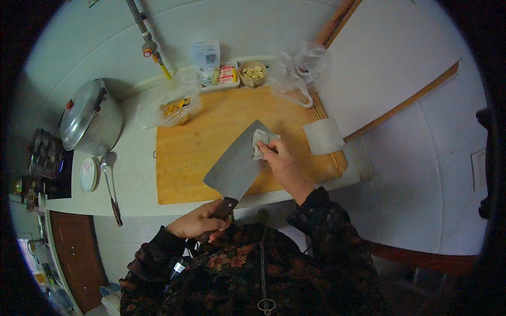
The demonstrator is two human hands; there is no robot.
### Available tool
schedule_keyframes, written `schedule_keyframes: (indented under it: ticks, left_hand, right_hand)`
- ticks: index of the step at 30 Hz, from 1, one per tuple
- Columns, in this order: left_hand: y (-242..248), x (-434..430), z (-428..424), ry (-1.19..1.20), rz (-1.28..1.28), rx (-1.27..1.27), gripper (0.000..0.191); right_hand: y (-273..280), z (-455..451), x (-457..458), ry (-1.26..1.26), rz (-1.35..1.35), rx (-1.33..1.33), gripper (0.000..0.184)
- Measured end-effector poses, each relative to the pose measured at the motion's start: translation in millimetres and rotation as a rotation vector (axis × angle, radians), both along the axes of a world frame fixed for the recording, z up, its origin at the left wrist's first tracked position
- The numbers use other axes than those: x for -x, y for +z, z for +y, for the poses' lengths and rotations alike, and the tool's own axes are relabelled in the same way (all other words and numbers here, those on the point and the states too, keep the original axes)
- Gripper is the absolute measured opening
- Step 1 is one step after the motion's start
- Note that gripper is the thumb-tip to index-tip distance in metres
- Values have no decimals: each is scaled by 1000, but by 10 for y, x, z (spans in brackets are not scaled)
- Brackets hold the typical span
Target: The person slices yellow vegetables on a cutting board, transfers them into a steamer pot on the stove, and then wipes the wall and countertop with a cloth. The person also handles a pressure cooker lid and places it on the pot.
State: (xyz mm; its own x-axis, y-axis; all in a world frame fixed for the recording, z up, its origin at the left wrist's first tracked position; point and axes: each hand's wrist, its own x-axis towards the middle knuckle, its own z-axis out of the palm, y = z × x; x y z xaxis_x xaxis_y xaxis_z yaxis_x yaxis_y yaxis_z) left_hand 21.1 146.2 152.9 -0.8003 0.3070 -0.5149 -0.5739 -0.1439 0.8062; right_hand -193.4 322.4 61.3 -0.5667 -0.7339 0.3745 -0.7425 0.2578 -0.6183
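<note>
My left hand (201,221) is closed around the dark handle of a cleaver (235,168). Its broad grey blade tilts up and to the right, above a wooden cutting board (182,158). In my right hand (280,160) is a crumpled white paper towel (261,140), pinched between thumb and fingers. The towel lies against the blade near its far right edge and hides that part of it. A folded white paper towel (324,136) rests at the right side of the board, partly over a bundle of thin wooden sticks (338,160).
A plastic bag of yellow food (178,110) overlaps the board's far left corner. Behind stand a bowl of peeled garlic cloves (253,74), a tray with packets (227,77) and a crumpled clear bag (300,75). A large metal pot (93,118), a ladle (110,185) and a white lid (88,175) are left.
</note>
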Motion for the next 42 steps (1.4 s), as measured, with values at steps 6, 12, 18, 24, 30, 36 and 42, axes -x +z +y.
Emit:
schedule_keyframes:
  ticks: [6, 12, 18, 24, 30, 36, 42]
  left_hand:
    - [-42, -228, -80, 71, -37, -39, 25]
    - [272, -447, -288, 240, 20, 27, 35]
    - [496, -831, -827, 454, 123, 117, 34]
    - [586, -1077, -1240, 502, 125, 120, 37]
    - [425, -1319, -1546, 566, 80, 121, 38]
    - [310, -1309, -1603, 676, 75, 81, 38]
    - [249, -1191, -1515, 730, 115, 55, 38]
  right_hand:
    - [105, -158, 64, -22, 53, 48, 37]
    - [401, -796, 65, 135, 97, 107, 38]
    - [901, -2017, -23, 303, 190, 282, 36]
    - [413, -2987, 531, 54, 86, 331, 18]
    - [415, -3352, 442, 35, -334, 426, 19]
    - [463, -3269, 574, 38, -733, 210, 26]
    - [477, -3251, 784, 138, -672, -19, 21]
